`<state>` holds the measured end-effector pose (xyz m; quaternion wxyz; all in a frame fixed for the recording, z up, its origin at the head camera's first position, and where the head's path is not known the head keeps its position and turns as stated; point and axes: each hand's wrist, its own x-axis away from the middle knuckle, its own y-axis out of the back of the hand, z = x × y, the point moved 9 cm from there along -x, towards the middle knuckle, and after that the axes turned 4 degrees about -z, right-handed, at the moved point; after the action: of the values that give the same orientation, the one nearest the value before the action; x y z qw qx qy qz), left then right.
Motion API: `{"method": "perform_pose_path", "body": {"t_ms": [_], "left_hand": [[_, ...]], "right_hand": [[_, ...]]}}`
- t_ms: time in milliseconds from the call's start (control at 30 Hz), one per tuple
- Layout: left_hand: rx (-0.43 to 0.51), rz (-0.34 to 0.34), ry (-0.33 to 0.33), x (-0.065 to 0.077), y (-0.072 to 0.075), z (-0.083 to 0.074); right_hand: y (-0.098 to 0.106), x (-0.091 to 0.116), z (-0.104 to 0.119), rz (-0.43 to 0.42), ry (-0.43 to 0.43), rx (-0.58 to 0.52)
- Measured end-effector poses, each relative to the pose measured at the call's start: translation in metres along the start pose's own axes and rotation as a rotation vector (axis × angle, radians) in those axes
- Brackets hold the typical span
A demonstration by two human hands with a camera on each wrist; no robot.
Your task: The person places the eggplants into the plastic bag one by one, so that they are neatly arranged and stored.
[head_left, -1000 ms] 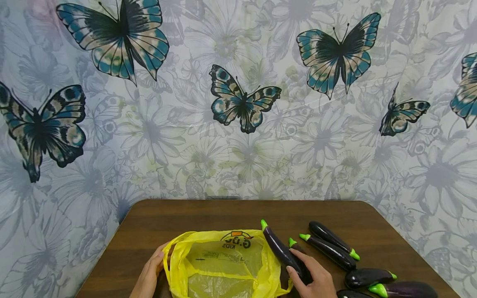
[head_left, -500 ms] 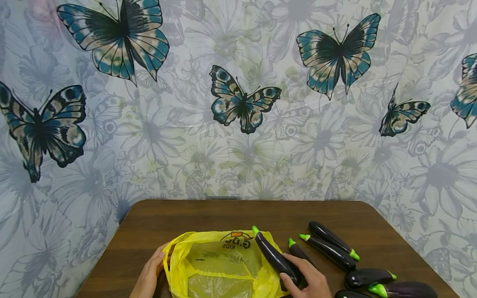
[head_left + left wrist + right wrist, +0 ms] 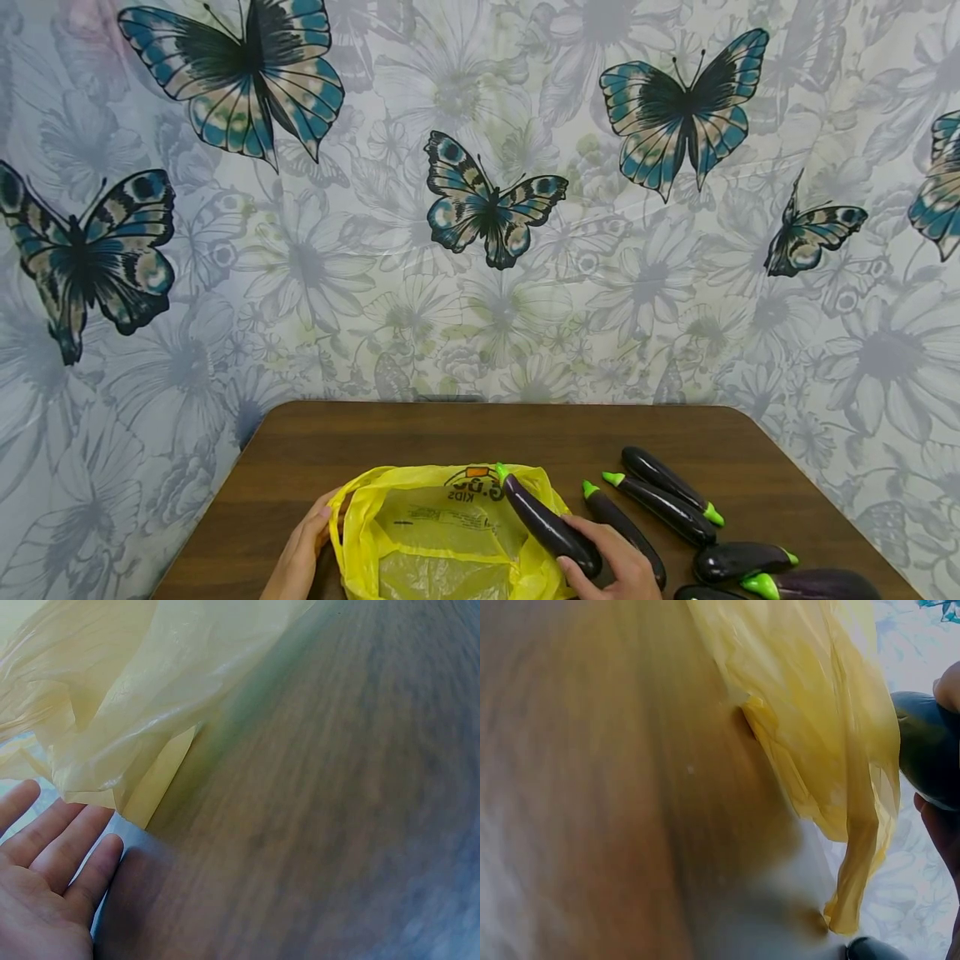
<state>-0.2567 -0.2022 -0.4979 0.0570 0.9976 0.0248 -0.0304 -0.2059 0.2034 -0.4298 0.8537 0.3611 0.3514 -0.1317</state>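
Observation:
My right hand [image 3: 618,567] grips the lower end of a glossy dark eggplant [image 3: 546,523], its green stem [image 3: 502,472] pointing up and leftward over the mouth of a yellow plastic bag [image 3: 354,533]. In the right wrist view, the rounded eggplant end [image 3: 928,750] sits between thumb and fingers beside the bag's wall. My left hand [image 3: 302,546] rests against the bag's left side. From the left wrist, that hand's fingers [image 3: 71,851] look nearly straight, some tips hidden behind the plastic. The bag stands open, with no eggplant visible inside.
Several more eggplants lie on the brown table [image 3: 420,433] to the right: one right beside my right hand [image 3: 624,527], a pair behind it [image 3: 667,508], others at the front right [image 3: 742,561]. A butterfly-patterned wall [image 3: 495,333] stands behind the table.
My right hand has carried the eggplant leftward, from the bag's right edge to over its opening. Another eggplant behind the hand shows more fully. The left hand has stayed in place.

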Motion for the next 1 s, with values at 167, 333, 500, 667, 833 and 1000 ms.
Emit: {"method": "perform_pose_path", "body": {"t_ms": [167, 333, 500, 667, 833, 1000], "left_hand": [[-0.001, 0.008, 0.018, 0.001, -0.001, 0.0], [0.002, 0.004, 0.028, 0.001, -0.001, 0.0], [-0.002, 0.0, 0.035, 0.002, -0.001, -0.001], [0.002, -0.005, 0.005, 0.003, -0.002, -0.004], [0.01, -0.012, -0.019, 0.004, -0.001, -0.006], [0.001, -0.004, -0.01, 0.004, -0.001, -0.004]], "right_hand": [[-0.003, 0.003, 0.002, 0.025, -0.019, 0.007], [-0.005, 0.005, 0.002, 0.024, -0.065, -0.022], [-0.006, 0.004, 0.005, 0.037, -0.068, -0.038], [-0.009, 0.004, 0.008, 0.051, -0.085, -0.051], [-0.01, 0.005, 0.012, 0.042, -0.092, -0.059], [-0.013, 0.006, 0.018, 0.031, -0.069, -0.057]]}}
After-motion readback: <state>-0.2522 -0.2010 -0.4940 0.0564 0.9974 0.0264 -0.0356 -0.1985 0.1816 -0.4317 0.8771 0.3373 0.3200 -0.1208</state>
